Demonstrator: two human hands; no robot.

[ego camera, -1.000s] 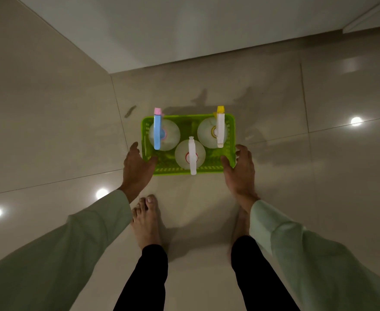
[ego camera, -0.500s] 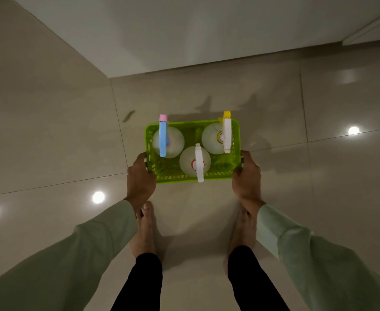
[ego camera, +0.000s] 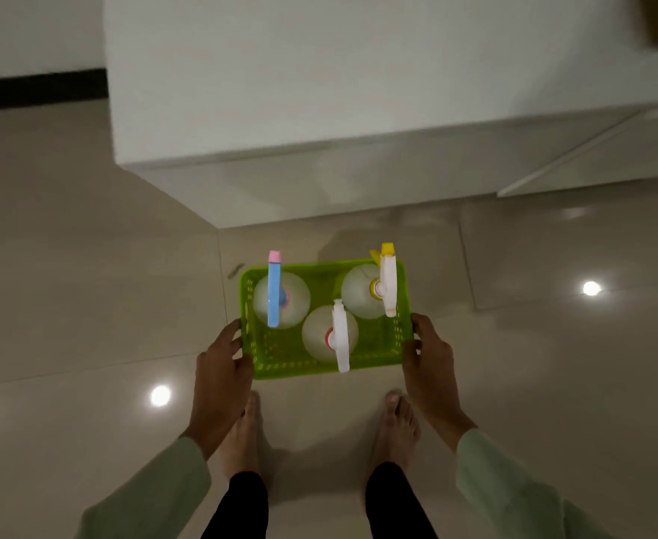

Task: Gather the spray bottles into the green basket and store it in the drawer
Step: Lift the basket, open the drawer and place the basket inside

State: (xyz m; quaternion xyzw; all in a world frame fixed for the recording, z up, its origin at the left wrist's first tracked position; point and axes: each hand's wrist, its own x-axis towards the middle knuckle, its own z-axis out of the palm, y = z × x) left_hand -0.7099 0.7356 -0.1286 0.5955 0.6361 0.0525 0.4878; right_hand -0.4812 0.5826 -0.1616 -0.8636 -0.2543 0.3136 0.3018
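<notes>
Lifted off the floor (ego camera: 86, 289) now, the green basket (ego camera: 280, 363) hangs between both hands; left fingers (ego camera: 234, 336) and right fingers (ego camera: 420, 328) grip its sides, three spray bottles (ego camera: 329, 336) between them.

Green basket (ego camera: 280, 363) between both hands

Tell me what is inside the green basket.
The basket holds three upright spray bottles: a blue-headed bottle at far left, a yellow-tipped bottle at far right, and a white-headed bottle near the middle. The bottles cover the basket floor beneath them.
</notes>
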